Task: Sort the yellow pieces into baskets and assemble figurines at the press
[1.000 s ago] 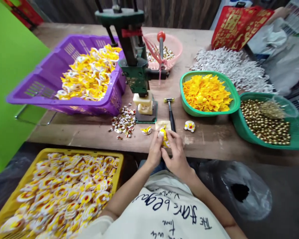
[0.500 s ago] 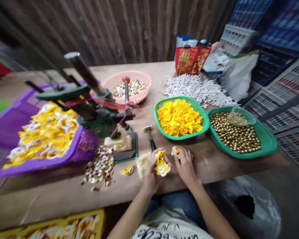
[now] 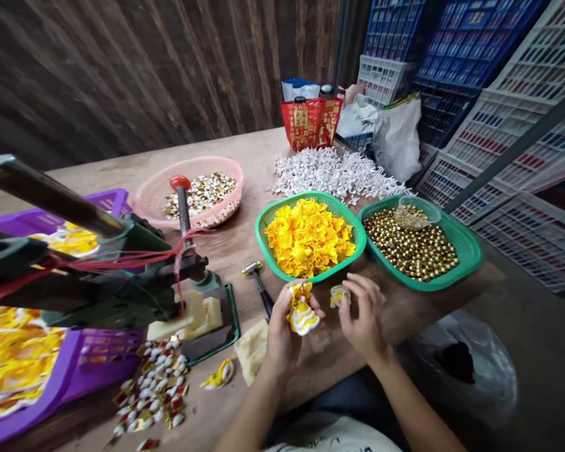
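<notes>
My left hand [image 3: 279,336] is closed around a small yellow and white dress-shaped plastic piece [image 3: 304,314], its wavy white hem towards me. To its right, my right hand [image 3: 365,320] pinches a small rounded yellow and whitish piece [image 3: 338,295] between thumb and fingers; its exact kind is unclear. The two pieces are a short gap apart. Just beyond my left hand lies a small hammer [image 3: 258,284], its handle end close to my fingers. A cream-coloured block [image 3: 252,349] lies at my left wrist, with a loose yellow and white piece [image 3: 220,375] beside it.
A green hand press [image 3: 169,282] stands left, before a purple basket [image 3: 70,370]. Small white and gold parts [image 3: 157,383] lie near it. Beyond my hands are a pink basket [image 3: 144,194], a green basket [image 3: 262,242] of yellow pieces, a green basket [image 3: 471,251] of gold beads and white parts [image 3: 334,172].
The view has swung right, so the table's things sit further left. The piece in my right hand has turned, showing a different side. My left hand still holds the dress-shaped piece.
</notes>
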A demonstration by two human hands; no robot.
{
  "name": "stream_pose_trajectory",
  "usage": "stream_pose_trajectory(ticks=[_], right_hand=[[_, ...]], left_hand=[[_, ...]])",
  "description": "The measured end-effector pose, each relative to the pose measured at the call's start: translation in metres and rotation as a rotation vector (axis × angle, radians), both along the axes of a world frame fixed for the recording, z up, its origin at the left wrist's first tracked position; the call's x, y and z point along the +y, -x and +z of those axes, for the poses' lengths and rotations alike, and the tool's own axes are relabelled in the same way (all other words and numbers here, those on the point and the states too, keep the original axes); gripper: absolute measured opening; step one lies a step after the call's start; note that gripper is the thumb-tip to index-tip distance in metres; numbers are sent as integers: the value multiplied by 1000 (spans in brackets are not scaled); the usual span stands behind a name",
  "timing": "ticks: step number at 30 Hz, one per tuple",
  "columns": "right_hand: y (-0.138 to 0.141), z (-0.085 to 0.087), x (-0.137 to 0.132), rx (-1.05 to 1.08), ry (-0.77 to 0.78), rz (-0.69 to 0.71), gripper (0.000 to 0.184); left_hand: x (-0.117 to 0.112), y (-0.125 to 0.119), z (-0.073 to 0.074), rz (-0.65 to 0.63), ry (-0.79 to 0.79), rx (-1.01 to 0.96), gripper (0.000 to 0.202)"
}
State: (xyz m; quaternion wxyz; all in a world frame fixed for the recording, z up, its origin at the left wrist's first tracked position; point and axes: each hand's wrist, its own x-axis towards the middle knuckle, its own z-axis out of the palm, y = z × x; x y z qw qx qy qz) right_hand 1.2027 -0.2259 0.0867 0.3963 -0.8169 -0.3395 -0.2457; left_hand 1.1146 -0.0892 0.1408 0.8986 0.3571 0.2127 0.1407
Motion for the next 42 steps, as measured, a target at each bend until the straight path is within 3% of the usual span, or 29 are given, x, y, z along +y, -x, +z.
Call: stream_pose_trajectory(ticks=[2, 4, 8, 11, 14, 17, 19, 21, 24, 28, 31, 35, 37, 39, 42], right_hand=[[-17, 18, 9, 16, 22, -48, 29], [-37, 32, 19, 69, 138, -118, 21], [-67, 44, 36, 166, 331, -153, 14], [-77, 42, 41, 211, 231, -177, 15], [-77, 37, 39, 316, -43, -150, 15], [-64, 36, 33, 544, -389, -56, 21], [-47, 39, 27, 730, -518, 28, 24], [-24, 40, 18, 924, -520, 153, 26], [9, 34, 5, 1231, -405, 346, 33], [36, 13, -6, 1487, -301, 354, 37], [38, 4, -7, 1407, -124, 281, 31], [31, 2, -3, 954, 310, 118, 20], [28, 0, -3, 790, 453, 7, 17], [27, -2, -7, 696, 518, -67, 17], [29, -6, -12, 616, 457, -47, 19]], left_hand=[[1, -4, 7, -19, 10, -11, 44], [0, -6, 12, -46, 0, -41, 44], [1, -6, 9, -70, -32, -88, 43], [2, -4, 2, -77, -14, -98, 41], [5, -4, -3, -90, 11, -102, 40], [9, -4, -4, -88, 42, -108, 39], [10, -5, -5, -84, 50, -112, 39], [11, -5, -7, -73, 42, -110, 41], [12, -6, -9, -36, 34, -86, 44], [13, -8, -9, -34, 63, -19, 45], [14, -7, -9, -54, 78, -4, 47], [15, -6, -8, -65, 46, 8, 49], [16, -6, -8, -50, 23, 11, 50], [17, -6, -8, -29, 7, 2, 50], [18, -6, -7, -3, -5, -17, 49]])
